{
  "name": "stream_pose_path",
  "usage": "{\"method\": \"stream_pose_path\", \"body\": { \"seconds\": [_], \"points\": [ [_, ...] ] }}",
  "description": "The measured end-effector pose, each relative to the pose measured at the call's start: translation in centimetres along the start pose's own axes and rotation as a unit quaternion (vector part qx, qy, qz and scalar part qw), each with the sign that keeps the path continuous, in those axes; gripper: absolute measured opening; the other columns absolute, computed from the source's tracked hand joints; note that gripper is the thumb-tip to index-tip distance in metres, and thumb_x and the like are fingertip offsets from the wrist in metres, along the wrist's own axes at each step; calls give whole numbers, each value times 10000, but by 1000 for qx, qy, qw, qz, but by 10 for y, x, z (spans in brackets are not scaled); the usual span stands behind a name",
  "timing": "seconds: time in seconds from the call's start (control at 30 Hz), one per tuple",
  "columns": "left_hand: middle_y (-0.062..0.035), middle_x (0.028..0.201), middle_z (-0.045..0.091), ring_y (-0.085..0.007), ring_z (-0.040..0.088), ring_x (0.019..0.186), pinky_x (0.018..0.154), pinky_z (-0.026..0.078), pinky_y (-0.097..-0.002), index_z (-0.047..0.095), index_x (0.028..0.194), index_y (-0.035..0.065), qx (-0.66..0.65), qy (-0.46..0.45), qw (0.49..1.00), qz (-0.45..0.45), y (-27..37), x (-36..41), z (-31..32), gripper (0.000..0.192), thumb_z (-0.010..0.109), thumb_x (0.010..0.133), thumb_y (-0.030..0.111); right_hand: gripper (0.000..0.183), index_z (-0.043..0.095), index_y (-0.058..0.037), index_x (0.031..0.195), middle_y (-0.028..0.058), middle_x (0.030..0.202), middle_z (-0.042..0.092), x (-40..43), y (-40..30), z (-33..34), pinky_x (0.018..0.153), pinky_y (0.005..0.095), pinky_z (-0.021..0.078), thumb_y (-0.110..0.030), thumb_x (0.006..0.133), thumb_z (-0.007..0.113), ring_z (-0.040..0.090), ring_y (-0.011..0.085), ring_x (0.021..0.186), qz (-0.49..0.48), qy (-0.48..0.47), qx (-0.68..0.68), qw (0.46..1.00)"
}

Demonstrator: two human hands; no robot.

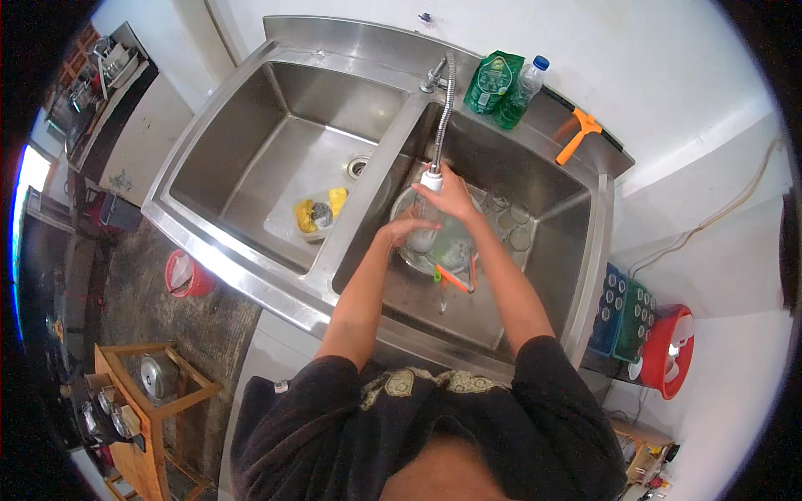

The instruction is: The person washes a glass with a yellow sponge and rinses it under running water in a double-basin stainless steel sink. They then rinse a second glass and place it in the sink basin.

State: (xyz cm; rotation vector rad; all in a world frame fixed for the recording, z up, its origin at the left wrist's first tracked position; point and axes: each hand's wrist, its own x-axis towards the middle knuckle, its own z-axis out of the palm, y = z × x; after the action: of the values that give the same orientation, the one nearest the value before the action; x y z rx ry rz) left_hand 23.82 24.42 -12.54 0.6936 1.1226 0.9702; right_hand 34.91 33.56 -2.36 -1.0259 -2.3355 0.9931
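Two stainless steel sink basins lie before me. Over the right basin [551,250], my right hand [452,197] grips the white nozzle [432,180] at the end of a flexible metal faucet hose [445,113]. Just below it, my left hand [404,227] holds a clear drinking glass [423,239], partly covered by my fingers. Under both hands sits a round bowl with sudsy water [452,253]. An orange-handled utensil [456,280] leans over the bowl's near rim; its exact kind is unclear. Several clear glasses [519,238] rest on the basin floor to the right.
The left basin [263,200] holds a small tub with yellow sponges [305,216] and a steel scourer [322,215]. On the back ledge stand a green pouch [492,81], a blue-capped plastic bottle [523,91] and an orange-handled squeegee [579,134]. Crates [633,319] stand at right.
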Motion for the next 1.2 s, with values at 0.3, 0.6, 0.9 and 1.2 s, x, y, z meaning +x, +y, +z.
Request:
{"method": "stream_pose_path", "body": {
  "seconds": [0.3, 0.6, 0.9, 1.2],
  "points": [
    [-126, 1239, 498, -241, 453, 1182, 974, 386, -408, 332, 1335, 16, -30, 67, 997, -7, 15, -15, 15, 952, 849, 557, 198, 504, 557, -42, 1058, 174, 912, 655, -4, -1, -9, 754, 415, 485, -452, 786, 668, 646, 333, 841, -8, -20, 13, 1000],
    [-102, 1322, 451, -243, 373, 1274, 1075, 253, -379, 368, 1345, 70, -51, -4, 997, 57, -13, 10, 3, 932, 839, 555, 218, 367, 476, -96, 1245, 175, 937, 628, 26, -11, -62, 778, 448, 456, -206, 901, 539, 605, 355, 879, -42, 69, -91, 993],
    [-159, 1426, 341, -286, 273, 1348, 1101, 216, -395, 308, 1398, 93, 21, -35, 999, 36, -17, 17, 10, 1037, 851, 537, 292, 490, 443, -34, 1252, 160, 946, 596, 169, -32, -131, 759, 367, 469, -126, 812, 639, 582, 316, 861, -219, 138, -214, 942],
    [-163, 1368, 407, -295, 347, 1297, 1080, 254, -353, 391, 1360, 60, 56, -43, 997, 33, -24, 20, 17, 951, 836, 555, 298, 314, 582, -44, 1145, 75, 894, 639, 240, 38, -62, 753, 301, 473, -265, 924, 554, 597, 144, 822, -199, 86, -35, 976]
  ]
}}
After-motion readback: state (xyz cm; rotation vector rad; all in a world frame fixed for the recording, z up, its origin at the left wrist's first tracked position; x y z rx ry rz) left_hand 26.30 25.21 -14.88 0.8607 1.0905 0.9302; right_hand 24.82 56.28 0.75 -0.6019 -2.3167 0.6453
